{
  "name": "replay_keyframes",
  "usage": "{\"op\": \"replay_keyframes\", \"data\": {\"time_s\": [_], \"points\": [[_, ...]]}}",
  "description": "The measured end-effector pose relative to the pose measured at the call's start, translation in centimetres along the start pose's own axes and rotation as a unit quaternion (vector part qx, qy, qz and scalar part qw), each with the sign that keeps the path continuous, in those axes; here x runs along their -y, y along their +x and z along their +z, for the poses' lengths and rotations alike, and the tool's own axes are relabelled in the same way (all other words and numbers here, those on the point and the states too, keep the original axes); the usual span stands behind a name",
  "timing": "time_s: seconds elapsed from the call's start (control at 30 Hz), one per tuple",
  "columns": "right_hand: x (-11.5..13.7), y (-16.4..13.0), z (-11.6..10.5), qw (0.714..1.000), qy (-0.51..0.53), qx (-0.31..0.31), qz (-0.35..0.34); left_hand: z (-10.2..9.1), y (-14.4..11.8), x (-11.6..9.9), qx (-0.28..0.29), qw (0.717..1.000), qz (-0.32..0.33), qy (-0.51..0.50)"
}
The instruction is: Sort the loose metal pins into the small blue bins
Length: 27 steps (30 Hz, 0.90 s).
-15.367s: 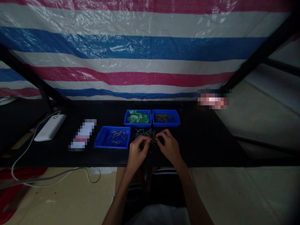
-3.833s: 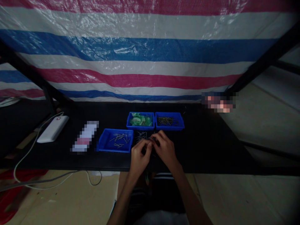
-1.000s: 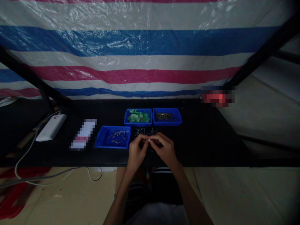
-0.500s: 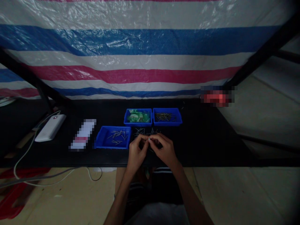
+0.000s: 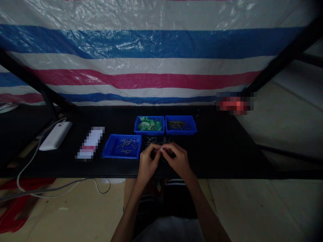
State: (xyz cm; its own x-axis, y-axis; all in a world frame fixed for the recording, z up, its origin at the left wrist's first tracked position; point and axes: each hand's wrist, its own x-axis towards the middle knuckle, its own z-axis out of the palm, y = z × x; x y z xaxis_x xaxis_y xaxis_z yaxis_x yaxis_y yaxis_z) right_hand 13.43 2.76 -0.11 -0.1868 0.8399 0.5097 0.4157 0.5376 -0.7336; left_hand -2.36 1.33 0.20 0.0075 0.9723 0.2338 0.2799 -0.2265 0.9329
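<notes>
My left hand (image 5: 147, 163) and my right hand (image 5: 177, 160) meet fingertip to fingertip over the black table (image 5: 217, 151), pinching one small metal pin (image 5: 160, 148) between them. Just behind the hands lies a loose scatter of pins (image 5: 156, 141) on the table. A blue tray (image 5: 123, 150) with several pins sits to the left of my left hand. Two more blue trays stand behind: one with green parts (image 5: 149, 125), one with thin pins (image 5: 180, 125).
A white power bank (image 5: 56, 135) with a cable lies at the table's left. A blurred white card (image 5: 90, 147) lies beside the near tray. A striped tarp (image 5: 151, 57) hangs behind the table. Black frame bars slant at both sides.
Over the last second the hands have stayed together at the same spot, fingertips shifting slightly. Earlier they were a little apart over the loose pins.
</notes>
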Motion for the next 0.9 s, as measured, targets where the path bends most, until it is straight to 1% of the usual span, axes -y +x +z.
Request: {"op": "replay_keyframes", "data": {"time_s": [0.37, 0.6, 0.77, 0.9], "points": [[0.14, 0.01, -0.04, 1.000, 0.001, 0.000, 0.009, 0.00, -0.07, -0.07, 0.001, 1.000, -0.001, -0.010], [0.21, -0.02, 0.00, 1.000, -0.002, 0.007, -0.002, -0.12, -0.12, -0.27, -0.001, 1.000, 0.000, -0.013], [0.15, -0.06, 0.02, 1.000, 0.005, 0.000, -0.003, -0.14, -0.14, -0.02, 0.006, 1.000, -0.001, -0.012], [0.15, -0.06, 0.00, 1.000, 0.011, 0.006, -0.001, -0.12, -0.15, 0.17, 0.011, 1.000, -0.007, -0.010]]}}
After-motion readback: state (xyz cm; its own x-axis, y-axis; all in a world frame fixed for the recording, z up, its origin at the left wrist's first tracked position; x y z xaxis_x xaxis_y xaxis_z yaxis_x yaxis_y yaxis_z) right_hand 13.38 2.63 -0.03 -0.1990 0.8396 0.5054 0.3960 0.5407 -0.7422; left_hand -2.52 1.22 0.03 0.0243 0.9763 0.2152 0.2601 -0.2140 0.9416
